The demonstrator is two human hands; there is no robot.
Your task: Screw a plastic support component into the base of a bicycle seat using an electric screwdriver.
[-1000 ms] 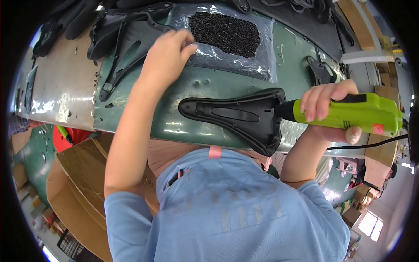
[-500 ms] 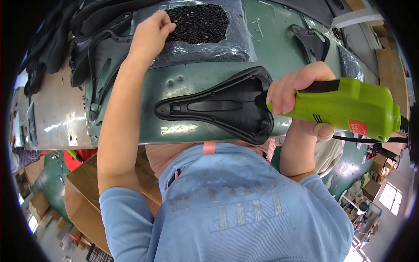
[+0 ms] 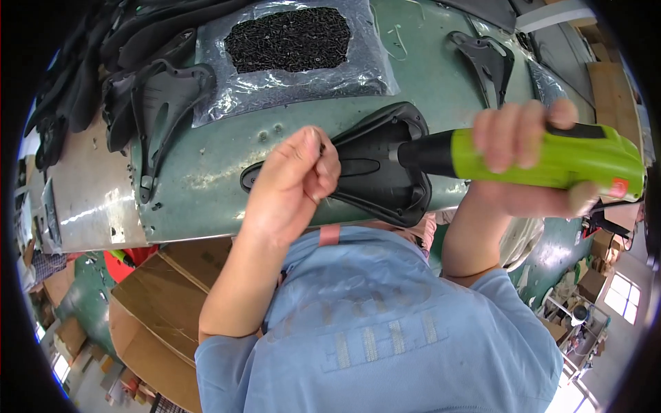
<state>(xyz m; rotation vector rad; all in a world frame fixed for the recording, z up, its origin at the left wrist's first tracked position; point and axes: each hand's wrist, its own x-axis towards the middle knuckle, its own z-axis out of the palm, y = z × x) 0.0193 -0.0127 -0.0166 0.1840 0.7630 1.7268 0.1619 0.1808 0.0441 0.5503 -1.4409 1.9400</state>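
My right hand (image 3: 520, 155) grips a green and black electric screwdriver (image 3: 585, 157), its black nose pointing left over the wide end of a black bicycle saddle (image 3: 396, 144). The saddle lies underside up on the bench, its narrow end to the left. Above the narrow part, my left hand (image 3: 296, 175) is closed in a pinch. A small dark screw (image 3: 321, 147) shows at its fingertips. Behind them, a heap of black screws (image 3: 289, 40) lies on a clear plastic bag (image 3: 354, 79).
Black saddle shells (image 3: 162, 103) are piled at the far left, and another black shell (image 3: 485, 62) rests at the far right. The green bench top (image 3: 206, 151) ends close to my body. A cardboard box (image 3: 165, 296) stands below its edge on the left.
My left hand has come from the screw heap toward me and right, over the saddle. The screwdriver has swung so its nose now reaches over the saddle's wide end.
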